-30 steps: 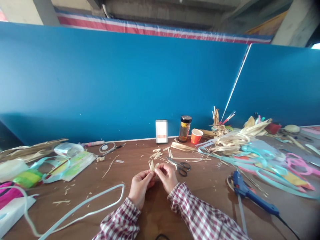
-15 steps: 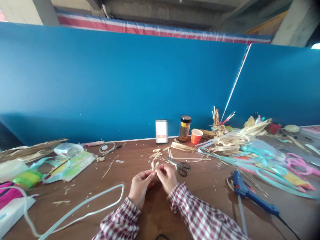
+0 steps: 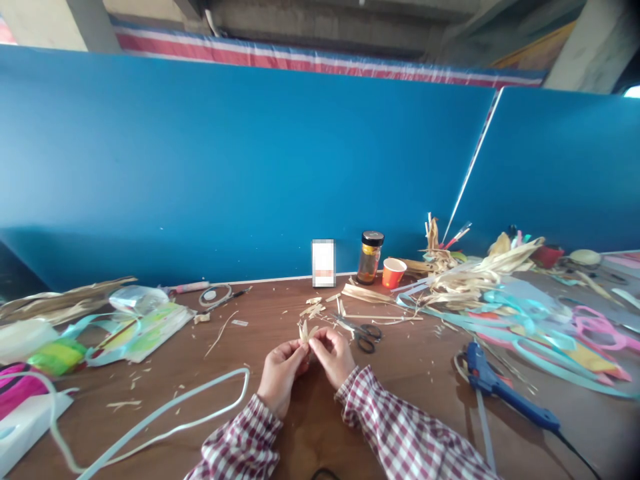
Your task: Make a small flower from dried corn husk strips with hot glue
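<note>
Between my fingertips, a small pale piece of dried husk point(image 3: 305, 331) stands up with pointed, petal-like tips. My left hand point(image 3: 283, 371) pinches its base from the left. My right hand point(image 3: 333, 355) is closed on its right side, thumb and forefinger pressed together. The lower part of the piece is hidden by the fingers. Just beyond my right hand lie dark-handled scissors point(image 3: 367, 335), their blades pointing away to the left. Short husk offcuts point(image 3: 313, 309) are scattered past my fingertips.
A blue glue gun point(image 3: 500, 387) lies to the right, its cord trailing off. Behind stand a lidded jar point(image 3: 370, 260) and an orange paper cup point(image 3: 394, 273). Husks point(image 3: 465, 280) and turquoise ribbon point(image 3: 545, 363) pile up at right. A white cable point(image 3: 185, 393) loops at left.
The husk piece has turned slightly between my fingers, and its tips now look more spread and pointed. Both hands stay almost in the same place.
</note>
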